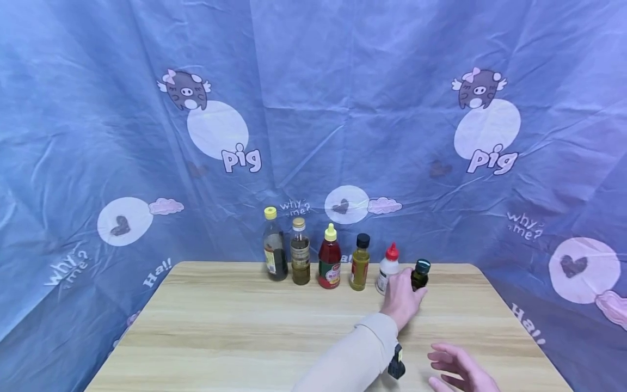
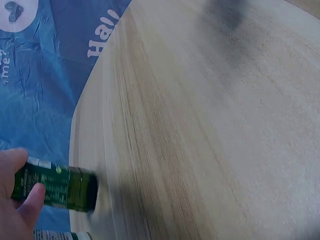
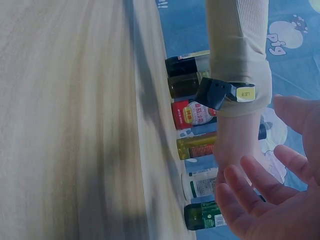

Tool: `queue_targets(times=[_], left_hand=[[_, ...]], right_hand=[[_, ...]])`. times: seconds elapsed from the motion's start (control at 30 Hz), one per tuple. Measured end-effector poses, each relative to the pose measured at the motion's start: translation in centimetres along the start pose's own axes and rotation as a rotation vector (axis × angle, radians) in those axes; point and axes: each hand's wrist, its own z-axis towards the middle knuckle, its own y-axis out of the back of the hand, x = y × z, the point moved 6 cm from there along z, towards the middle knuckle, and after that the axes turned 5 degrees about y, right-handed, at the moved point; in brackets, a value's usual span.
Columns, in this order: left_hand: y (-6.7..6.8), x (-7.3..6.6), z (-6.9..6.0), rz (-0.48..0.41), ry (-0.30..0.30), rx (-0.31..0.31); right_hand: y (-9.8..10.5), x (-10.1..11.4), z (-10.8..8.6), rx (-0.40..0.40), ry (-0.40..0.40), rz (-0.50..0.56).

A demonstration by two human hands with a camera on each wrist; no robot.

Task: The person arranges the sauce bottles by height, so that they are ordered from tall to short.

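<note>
At the right end of a row of bottles, my left hand (image 1: 403,298) grips a small dark green glass bottle (image 1: 420,276) with a dark green cap. In the left wrist view, thumb and finger lie on opposite sides of this green bottle (image 2: 55,186); its base shows below them. Right beside it stands a white squeeze bottle (image 1: 388,272) with a red nozzle cap, partly hidden by the left hand. My right hand (image 1: 462,369) is near the front right, holding nothing, its fingers spread and loosely bent in the right wrist view.
Leftward along the wooden table's (image 1: 235,326) back edge stand a yellow-oil bottle (image 1: 360,267), a red sauce bottle (image 1: 330,261), a brownish bottle (image 1: 300,256) and a dark bottle (image 1: 275,250) with a yellow cap. A blue printed curtain (image 1: 313,109) hangs behind.
</note>
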Motion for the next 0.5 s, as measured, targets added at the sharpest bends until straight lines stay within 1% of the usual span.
queue_targets(times=[0.07,0.13,0.23,0.33,0.43,0.47,0.5], left_hand=[[-0.03,-0.26,-0.07,0.04,-0.021,-0.022],[-0.05,-0.46,-0.12,0.061,-0.034,-0.036],[-0.11,-0.61,-0.14,0.065,-0.038,-0.05],[-0.15,-0.74,-0.17,0.071,-0.043,-0.07],[-0.15,-0.96,-0.15,0.08,-0.057,-0.092],[-0.13,-1.05,-0.13,0.079,-0.062,-0.097],[-0.14,-1.12,-0.06,0.078,-0.066,-0.102]], right_hand=[[-0.04,-0.14,-0.14,-0.005,-0.036,0.007],[-0.03,-0.05,-0.3,-0.011,-0.037,0.005],[-0.01,0.14,-0.52,-0.013,-0.024,0.012],[-0.1,-0.12,-0.63,0.017,-0.059,0.045],[-0.16,-0.19,-0.72,0.049,-0.022,0.065],[-0.17,-0.12,-0.74,0.06,0.009,0.069],[-0.15,0.04,-0.81,0.068,0.057,0.071]])
